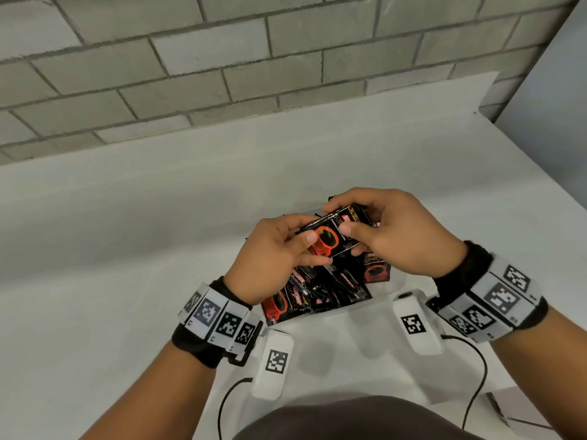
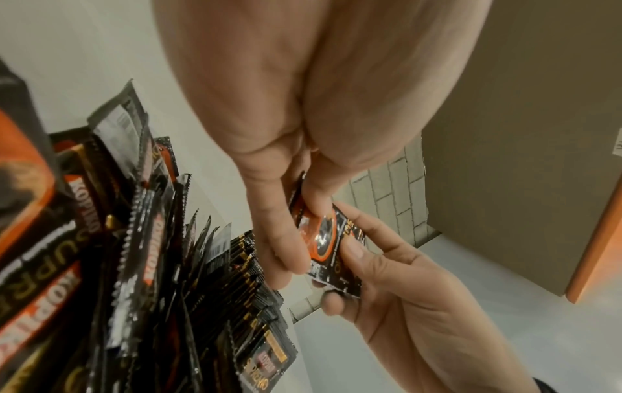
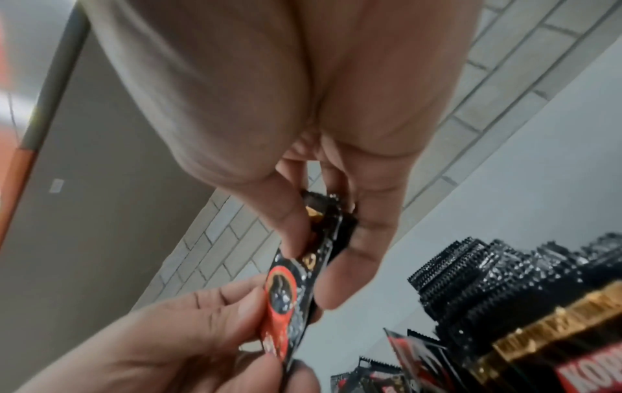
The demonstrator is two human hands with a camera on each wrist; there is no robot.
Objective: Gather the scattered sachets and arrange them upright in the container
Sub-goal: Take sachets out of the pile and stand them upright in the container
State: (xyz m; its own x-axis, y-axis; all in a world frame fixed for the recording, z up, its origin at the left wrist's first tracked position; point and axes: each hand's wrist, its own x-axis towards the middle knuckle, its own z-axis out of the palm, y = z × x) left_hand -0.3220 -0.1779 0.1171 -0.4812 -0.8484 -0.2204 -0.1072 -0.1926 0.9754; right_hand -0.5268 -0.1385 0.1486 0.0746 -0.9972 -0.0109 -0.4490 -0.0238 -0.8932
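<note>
Both hands hold a black sachet [image 1: 330,238] with a red cup picture, level above the pile; it looks like a thin stack of more than one. My left hand [image 1: 286,246] pinches its left end between thumb and fingers [image 2: 272,239]. At the right end, my right hand [image 1: 384,230] grips the sachet [image 3: 289,292] with its thumb on top. Several loose sachets [image 1: 314,290] lie jumbled under the hands. A black carton [image 1: 376,269] with a gold band [image 3: 552,337] stands to the right, with upright sachets [image 3: 471,268] behind it.
Everything sits on a white table [image 1: 143,233] against a grey brick wall [image 1: 222,74]. The table's right edge [image 1: 540,173] runs diagonally. Cables [image 1: 476,385] trail from the marker-covered wristbands near my body. A brown panel [image 2: 521,133] stands beyond the table.
</note>
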